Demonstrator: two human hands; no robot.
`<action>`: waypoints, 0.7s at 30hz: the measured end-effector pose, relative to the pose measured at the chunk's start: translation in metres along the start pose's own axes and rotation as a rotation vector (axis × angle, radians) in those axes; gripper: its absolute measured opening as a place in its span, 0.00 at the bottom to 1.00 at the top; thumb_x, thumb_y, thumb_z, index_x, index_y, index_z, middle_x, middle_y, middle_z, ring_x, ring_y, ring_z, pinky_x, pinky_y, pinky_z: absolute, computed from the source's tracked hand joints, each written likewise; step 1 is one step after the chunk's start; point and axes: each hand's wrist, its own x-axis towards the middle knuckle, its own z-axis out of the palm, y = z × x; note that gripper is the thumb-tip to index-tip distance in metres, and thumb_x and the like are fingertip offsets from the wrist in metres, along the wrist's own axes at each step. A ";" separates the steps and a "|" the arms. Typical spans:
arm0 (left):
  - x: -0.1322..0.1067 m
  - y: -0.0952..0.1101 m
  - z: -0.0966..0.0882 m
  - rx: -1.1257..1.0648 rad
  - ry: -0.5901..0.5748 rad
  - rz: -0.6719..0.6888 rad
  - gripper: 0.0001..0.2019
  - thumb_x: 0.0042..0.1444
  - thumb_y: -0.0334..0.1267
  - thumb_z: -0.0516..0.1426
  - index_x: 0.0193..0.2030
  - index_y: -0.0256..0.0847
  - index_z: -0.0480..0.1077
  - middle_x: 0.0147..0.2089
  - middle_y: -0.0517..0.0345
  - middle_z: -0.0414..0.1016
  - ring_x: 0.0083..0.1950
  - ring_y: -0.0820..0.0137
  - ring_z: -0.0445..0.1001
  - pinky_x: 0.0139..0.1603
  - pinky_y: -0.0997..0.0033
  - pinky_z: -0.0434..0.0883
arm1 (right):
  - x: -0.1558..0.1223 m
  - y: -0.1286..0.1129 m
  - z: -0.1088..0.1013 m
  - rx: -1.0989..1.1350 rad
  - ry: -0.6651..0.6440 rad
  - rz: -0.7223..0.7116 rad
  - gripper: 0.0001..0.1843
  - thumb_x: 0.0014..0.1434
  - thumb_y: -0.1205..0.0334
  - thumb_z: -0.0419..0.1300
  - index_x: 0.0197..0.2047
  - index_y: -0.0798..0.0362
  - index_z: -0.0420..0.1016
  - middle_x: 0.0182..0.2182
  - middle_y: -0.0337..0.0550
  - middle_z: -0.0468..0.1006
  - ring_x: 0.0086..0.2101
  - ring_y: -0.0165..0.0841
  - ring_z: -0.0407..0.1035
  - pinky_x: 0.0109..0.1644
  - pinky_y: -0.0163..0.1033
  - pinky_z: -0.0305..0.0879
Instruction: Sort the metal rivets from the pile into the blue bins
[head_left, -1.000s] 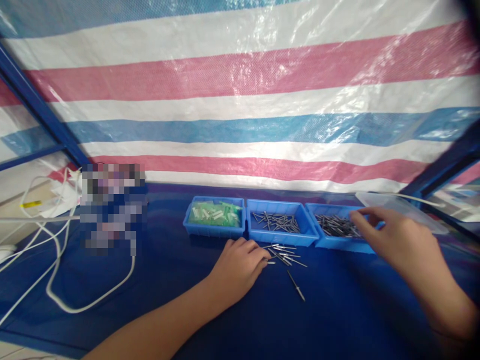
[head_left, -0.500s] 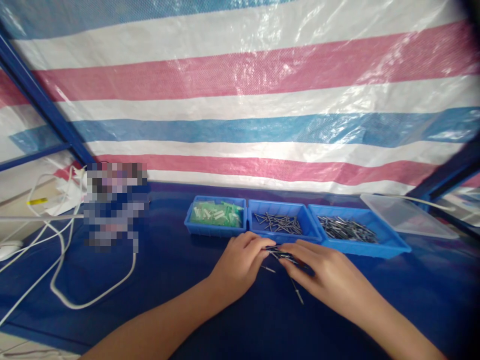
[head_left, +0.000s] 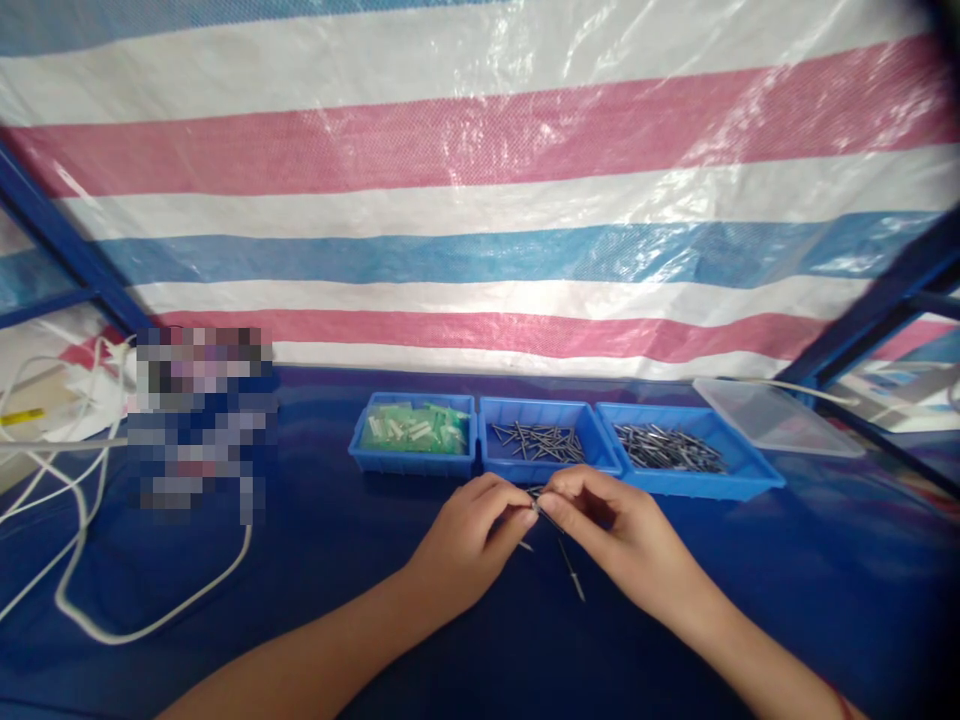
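My left hand (head_left: 469, 530) and my right hand (head_left: 619, 520) meet in front of the middle bin, thumbs and forefingers pinched together. Thin metal blind rivets (head_left: 535, 492) show between the fingertips, partly hidden by the fingers. Which rivet each hand grips is hard to make out. A single rivet (head_left: 571, 570) lies on the blue table below my right hand, and the tip of another (head_left: 526, 546) pokes out beside my left thumb.
Three blue bins stand in a row: the left bin (head_left: 412, 463) with green-and-clear packets, the middle bin (head_left: 491, 459) and right bin (head_left: 750, 480) with metal rivets. A clear lid (head_left: 780, 420) leans behind the right one. White cables (head_left: 150, 635) loop across the table's left.
My right hand has moved in to meet my left, its fingers now pinched. Fewer rivets show between the hands. The view has shifted slightly to the right.
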 end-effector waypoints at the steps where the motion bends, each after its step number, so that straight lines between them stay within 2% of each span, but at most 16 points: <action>1: 0.000 0.001 0.000 -0.001 -0.004 0.000 0.08 0.64 0.37 0.51 0.39 0.39 0.70 0.38 0.56 0.72 0.42 0.69 0.71 0.44 0.72 0.66 | 0.000 0.000 0.000 0.007 0.003 -0.002 0.12 0.61 0.52 0.56 0.32 0.51 0.69 0.26 0.38 0.68 0.26 0.29 0.62 0.30 0.34 0.62; 5: 0.001 0.002 -0.001 0.015 -0.015 -0.018 0.06 0.62 0.37 0.53 0.36 0.39 0.68 0.36 0.57 0.71 0.39 0.70 0.71 0.42 0.72 0.66 | 0.001 -0.006 -0.002 0.025 -0.034 -0.016 0.12 0.63 0.54 0.54 0.32 0.52 0.71 0.26 0.39 0.69 0.26 0.29 0.63 0.31 0.35 0.64; 9: 0.000 0.002 -0.001 0.013 0.037 -0.063 0.05 0.62 0.37 0.53 0.37 0.39 0.67 0.35 0.59 0.71 0.39 0.70 0.71 0.42 0.72 0.66 | 0.001 -0.009 -0.004 -0.029 -0.054 -0.028 0.12 0.64 0.55 0.52 0.36 0.51 0.72 0.28 0.40 0.71 0.28 0.30 0.65 0.32 0.36 0.65; 12: 0.000 0.002 -0.002 0.006 0.067 -0.062 0.06 0.63 0.38 0.51 0.38 0.40 0.67 0.36 0.58 0.71 0.39 0.70 0.71 0.43 0.72 0.66 | 0.001 -0.010 -0.004 -0.160 -0.059 -0.118 0.10 0.65 0.59 0.51 0.37 0.51 0.71 0.31 0.41 0.72 0.31 0.32 0.67 0.36 0.38 0.66; 15: 0.000 0.001 -0.005 0.067 0.045 -0.041 0.07 0.64 0.38 0.51 0.44 0.39 0.66 0.39 0.56 0.72 0.41 0.69 0.71 0.45 0.70 0.66 | 0.001 -0.014 -0.007 -0.274 -0.048 -0.230 0.09 0.65 0.62 0.49 0.38 0.50 0.70 0.36 0.44 0.72 0.37 0.34 0.69 0.43 0.40 0.67; 18: 0.001 -0.001 -0.010 0.231 -0.043 -0.001 0.12 0.63 0.41 0.53 0.51 0.40 0.66 0.44 0.55 0.72 0.45 0.65 0.70 0.47 0.65 0.64 | 0.005 -0.010 -0.023 -0.394 0.110 -0.237 0.09 0.65 0.61 0.50 0.38 0.51 0.71 0.37 0.46 0.73 0.39 0.36 0.70 0.44 0.41 0.66; 21: 0.002 -0.003 -0.017 0.366 -0.169 0.045 0.12 0.62 0.45 0.53 0.47 0.42 0.69 0.46 0.54 0.72 0.47 0.63 0.70 0.46 0.64 0.63 | 0.010 0.008 -0.050 -0.567 0.332 -0.120 0.08 0.62 0.59 0.53 0.37 0.51 0.72 0.36 0.45 0.74 0.36 0.37 0.70 0.40 0.42 0.65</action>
